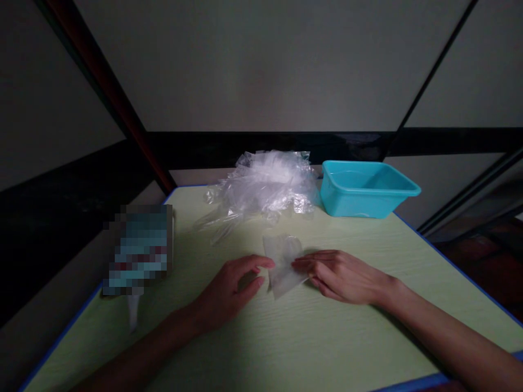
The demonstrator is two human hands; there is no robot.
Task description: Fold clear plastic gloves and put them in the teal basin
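A small piece of folded clear plastic, seemingly a bag, is in front of me at the middle of the table. My right hand has its fingers closed together on the right side of this plastic. At the opposite side, my left hand has thumb and index finger apart, the index tip at the plastic's left edge. Whether that tip touches it I cannot tell. Beyond both hands lies a loose heap of crinkled clear plastic bags.
A turquoise plastic basin stands at the back right of the pale green table, which has a blue edge. On the left is a blurred-out box-like item, with a white strip sticking out below it. Pale panels rise behind the table.
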